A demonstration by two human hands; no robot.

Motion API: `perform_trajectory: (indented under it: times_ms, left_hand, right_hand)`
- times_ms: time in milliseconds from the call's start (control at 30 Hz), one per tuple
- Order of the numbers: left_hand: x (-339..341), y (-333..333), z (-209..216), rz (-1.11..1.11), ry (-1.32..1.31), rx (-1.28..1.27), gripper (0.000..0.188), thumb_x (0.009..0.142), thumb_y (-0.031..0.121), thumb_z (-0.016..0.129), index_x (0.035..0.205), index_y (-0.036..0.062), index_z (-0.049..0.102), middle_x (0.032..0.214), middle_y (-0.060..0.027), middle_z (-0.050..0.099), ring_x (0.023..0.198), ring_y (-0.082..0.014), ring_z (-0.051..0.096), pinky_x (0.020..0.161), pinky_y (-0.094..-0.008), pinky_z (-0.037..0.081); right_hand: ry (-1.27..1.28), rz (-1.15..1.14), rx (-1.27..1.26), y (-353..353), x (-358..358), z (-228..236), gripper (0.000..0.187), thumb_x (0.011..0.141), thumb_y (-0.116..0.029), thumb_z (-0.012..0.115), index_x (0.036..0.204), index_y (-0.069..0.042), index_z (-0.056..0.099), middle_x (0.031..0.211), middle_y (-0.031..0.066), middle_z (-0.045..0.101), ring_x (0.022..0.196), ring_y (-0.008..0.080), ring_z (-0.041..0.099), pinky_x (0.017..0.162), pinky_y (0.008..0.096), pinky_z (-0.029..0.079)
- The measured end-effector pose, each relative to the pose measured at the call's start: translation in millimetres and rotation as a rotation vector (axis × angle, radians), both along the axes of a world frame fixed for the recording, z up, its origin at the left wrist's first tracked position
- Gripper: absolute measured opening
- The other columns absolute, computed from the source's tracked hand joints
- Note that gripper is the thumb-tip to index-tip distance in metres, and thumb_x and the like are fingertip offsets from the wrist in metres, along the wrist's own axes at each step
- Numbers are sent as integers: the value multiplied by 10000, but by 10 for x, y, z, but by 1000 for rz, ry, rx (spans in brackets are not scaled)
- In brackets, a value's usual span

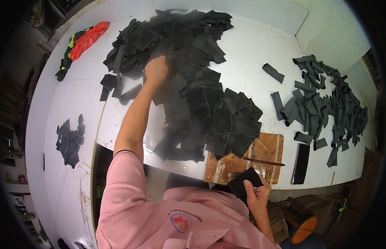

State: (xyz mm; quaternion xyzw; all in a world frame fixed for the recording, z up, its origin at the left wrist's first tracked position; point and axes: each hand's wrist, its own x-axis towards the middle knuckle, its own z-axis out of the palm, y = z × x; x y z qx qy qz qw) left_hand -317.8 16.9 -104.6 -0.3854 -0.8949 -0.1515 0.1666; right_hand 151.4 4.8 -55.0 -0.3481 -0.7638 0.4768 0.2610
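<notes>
A large heap of black fabric pieces (pixel 201 99) spreads across the middle of the white table. My left hand (pixel 157 70) reaches far out into its upper part, fingers curled closed against the cloth; whatever they grip is hidden. Close to my body, my right hand (pixel 258 191) pinches a black fabric piece (pixel 242 185) between thumb and fingers, over the near edge of a worn wooden board (pixel 273 151). A thin brown stick (pixel 264 161) lies across that board. Part of the heap overlaps the board's far left corner. A dark haze blurs the heap's centre.
Many dark grey rolled fabric tubes (pixel 313 108) lie at the right. A black phone (pixel 300 164) rests near the front edge. On the left are a small dark fabric pile (pixel 71 141) and a red plastic bag (pixel 90 40). An orange-topped stool (pixel 304 230) stands below the table.
</notes>
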Motion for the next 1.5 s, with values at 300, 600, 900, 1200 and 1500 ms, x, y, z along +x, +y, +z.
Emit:
perform_trajectory:
  times_ms: [300, 600, 900, 1200, 1500]
  left_hand:
    - [766, -678, 248, -166, -46, 33, 225, 639, 34, 502, 858, 17, 551, 784, -156, 557, 811, -331, 538, 696, -392, 431]
    - [1904, -482, 306, 6, -310, 169, 473, 724, 316, 649, 958, -84, 553, 782, -184, 596, 672, -283, 587, 607, -335, 458]
    - [2305, -564, 305, -166, -230, 507, 175, 763, 67, 592, 922, 0, 562, 682, -62, 524, 598, -124, 506, 540, -242, 405]
    - [3445, -928, 907, -437, -1637, 620, 167, 797, 187, 593, 773, 29, 547, 617, 10, 511, 499, -28, 432, 434, -157, 321]
    - [3411, -820, 820, -198, -2019, 657, 70, 779, 90, 574, 753, 26, 561, 567, -39, 544, 437, -72, 461, 371, -170, 309]
  right_hand:
    - [-22, 76, -1, -19, -27, -2, 199, 764, -69, 607, 640, 32, 489, 577, 102, 445, 482, 227, 438, 451, 304, 332]
    - [130, -29, -97, -80, -175, 57, 123, 715, -9, 626, 813, 55, 590, 679, 93, 557, 579, 159, 532, 527, 236, 405]
    - [200, -111, -235, -63, -205, 34, 143, 713, -51, 657, 800, 48, 601, 699, 62, 581, 583, 95, 511, 516, 214, 392]
    - [179, -156, 578, 15, -90, -48, 229, 499, 92, 569, 711, 4, 570, 629, 88, 491, 564, 243, 474, 477, 325, 368]
    - [51, -81, 1038, 143, 18, -125, 255, 547, 4, 570, 799, 39, 576, 667, 80, 471, 540, 212, 436, 456, 311, 346]
